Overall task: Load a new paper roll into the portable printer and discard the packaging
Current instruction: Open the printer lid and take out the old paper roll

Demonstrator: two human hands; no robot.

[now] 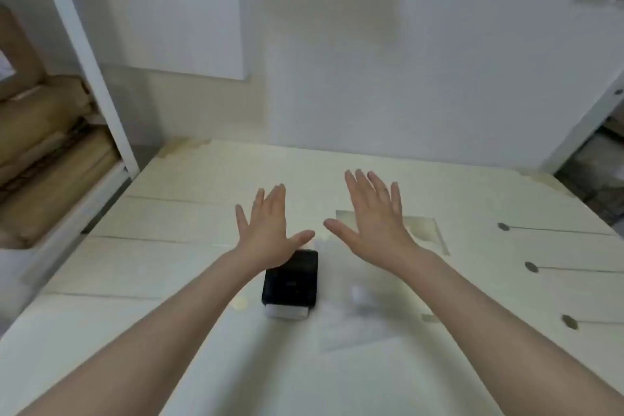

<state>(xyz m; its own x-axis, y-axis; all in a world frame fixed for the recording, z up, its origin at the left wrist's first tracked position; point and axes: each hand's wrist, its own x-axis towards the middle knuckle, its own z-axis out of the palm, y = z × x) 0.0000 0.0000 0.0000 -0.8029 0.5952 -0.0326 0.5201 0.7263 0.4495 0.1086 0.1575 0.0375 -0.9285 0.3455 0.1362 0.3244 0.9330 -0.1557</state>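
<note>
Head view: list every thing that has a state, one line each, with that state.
Left hand: open, fingers spread, holding nothing.
Right hand: open, fingers spread, holding nothing.
Portable printer: lying flat on the table, looks closed.
Clear packaging: flat on the table, blurred.

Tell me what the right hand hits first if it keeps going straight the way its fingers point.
Nothing nearby, it seems: the right hand points away over bare white table toward the wall. Depth is unclear, so the wall is only a guess.

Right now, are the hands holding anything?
No. The left hand and right hand are open, fingers spread, empty above the black printer.
</note>
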